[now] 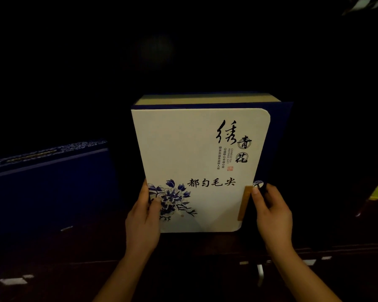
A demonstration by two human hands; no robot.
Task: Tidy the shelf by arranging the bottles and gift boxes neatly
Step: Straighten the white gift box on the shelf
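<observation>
The gift box (196, 149), white-fronted with a blue flower print and blue sides, stands upright at the middle of the dark shelf (205, 245), front outward. Whether its lower edge bears on the board cannot be told.

The left hand (143, 216) grips the lower left edge, thumb on the face. The right hand (271, 212) grips the lower right edge, thumb on the tan fastening tab (244, 203). A grip on both sides appears meant to square the box and keep it level.

The box is closed; its contents are unseen. The lettering reads tea.

A blue box (46, 182), also closed, stands apart to the left.
</observation>
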